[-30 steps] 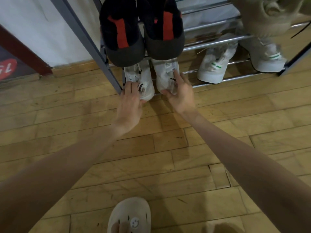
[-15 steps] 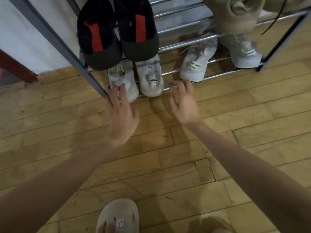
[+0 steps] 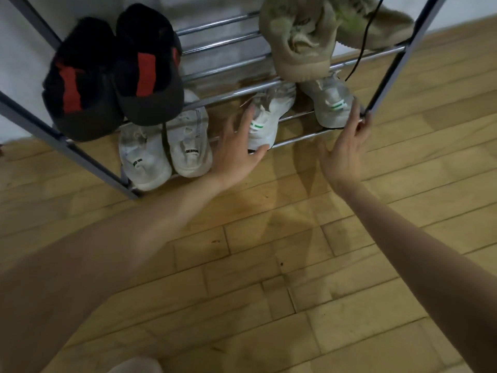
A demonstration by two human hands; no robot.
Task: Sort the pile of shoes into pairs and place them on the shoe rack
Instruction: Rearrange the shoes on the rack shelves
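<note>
Both hands had left the plain white pair for the green-striped white sneakers, set well apart on the chrome-barred shoe rack: the spread left hand touched one sneaker, the open right hand reached the other, likely to close the gap.

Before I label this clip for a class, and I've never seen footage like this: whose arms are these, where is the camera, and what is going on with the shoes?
There is no machine here. The camera sits on a person's head and looks forward and down, so the two bare arms are that person's own. In front stands a metal shoe rack on a wooden floor. On its upper shelf are a black-and-red pair and a beige pair. Below sit a white pair and two green-striped sneakers, set apart. The left hand rests, fingers straight, against the left striped sneaker. The right hand reaches, fingers straight, beside the right striped sneaker, near the rack's corner. Neither hand grips anything.
</note>
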